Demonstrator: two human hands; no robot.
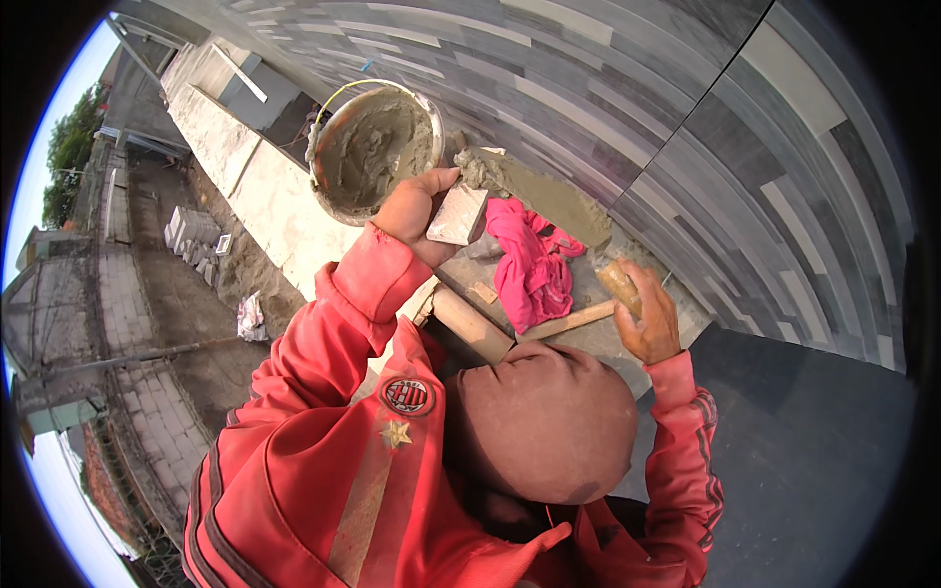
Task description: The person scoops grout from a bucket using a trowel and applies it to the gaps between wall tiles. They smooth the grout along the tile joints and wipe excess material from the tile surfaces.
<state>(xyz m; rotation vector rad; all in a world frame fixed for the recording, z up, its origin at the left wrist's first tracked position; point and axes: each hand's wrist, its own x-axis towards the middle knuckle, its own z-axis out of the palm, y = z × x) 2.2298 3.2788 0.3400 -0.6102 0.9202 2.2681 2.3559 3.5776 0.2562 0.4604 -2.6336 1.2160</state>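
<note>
My left hand (pixel 417 211) is closed around a small pale piece of tile (pixel 458 216), its flat face turned up, beside the rim of a bucket (pixel 438 137) of wet grey mortar (pixel 368 162). In my right hand (pixel 651 318) is the wooden handle of a trowel (pixel 564 204). Its long blade points up and left along the foot of the wall, with grey mortar lying on it and heaped near the tip, close to the tile piece. Between my hands a bright pink cloth (pixel 529 265) lies crumpled on the ledge.
A grey strip-patterned tiled wall (pixel 588 88) rises at the right. Below the cloth lie a wooden stick (pixel 567 321) and a pale cylinder (pixel 470 321). My bent knee (pixel 539 421) is close in front. Dark tiles (pixel 774 451) cover the lower right; lower ground with stacked blocks (pixel 193 230) lies left.
</note>
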